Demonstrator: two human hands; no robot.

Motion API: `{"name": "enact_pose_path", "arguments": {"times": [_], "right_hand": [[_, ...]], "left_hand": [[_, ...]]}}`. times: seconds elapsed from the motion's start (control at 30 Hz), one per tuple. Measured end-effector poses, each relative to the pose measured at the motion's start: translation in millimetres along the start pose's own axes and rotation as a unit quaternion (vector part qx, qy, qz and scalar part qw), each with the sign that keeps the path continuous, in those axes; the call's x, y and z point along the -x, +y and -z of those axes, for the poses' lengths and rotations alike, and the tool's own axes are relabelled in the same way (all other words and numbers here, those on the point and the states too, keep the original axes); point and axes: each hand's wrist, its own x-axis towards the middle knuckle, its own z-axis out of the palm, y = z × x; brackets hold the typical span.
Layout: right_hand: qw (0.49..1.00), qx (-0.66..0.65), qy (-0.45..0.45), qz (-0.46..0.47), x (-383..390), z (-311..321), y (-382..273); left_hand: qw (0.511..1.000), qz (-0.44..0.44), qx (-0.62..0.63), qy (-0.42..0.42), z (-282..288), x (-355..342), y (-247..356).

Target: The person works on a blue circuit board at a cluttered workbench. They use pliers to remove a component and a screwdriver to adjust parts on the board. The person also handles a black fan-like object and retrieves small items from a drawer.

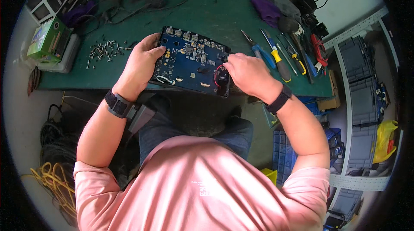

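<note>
A dark blue circuit board point(185, 65) sits in a shallow black housing at the front edge of the green table. My left hand point(144, 60) grips the housing's left side, its thumb on the board's upper left part. On the opposite side my right hand point(248, 71) is closed at the right edge, fingertips beside a red wire loop point(217, 76) and a small black part. Whether those fingers hold the wire or only the housing's edge cannot be made out. A short white wire point(164, 79) lies at the board's lower left corner.
Loose screws point(105, 51) are scattered left of the board, near a green box point(48, 39). To the right lie pliers point(258, 50), a yellow-handled screwdriver point(279, 60) and other tools. A purple cloth point(266, 12) lies behind them. Grey bins point(362, 101) fill the right-hand shelf.
</note>
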Motion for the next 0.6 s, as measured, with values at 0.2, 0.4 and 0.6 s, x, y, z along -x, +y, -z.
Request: {"name": "enact_pose_path", "arguments": {"times": [0.2,0.4,0.6], "right_hand": [[1.000,-0.001,0.007,0.004,2,4,-2],[0.998,0.039,0.040,-0.009,-2,6,-7],[0.999,0.023,0.037,0.021,0,1,1]], "left_hand": [[1.000,0.008,-0.002,0.010,1,-4,-6],[1.000,0.013,0.026,0.008,1,-2,-8],[1.000,0.009,0.024,0.001,3,-6,-13]]}}
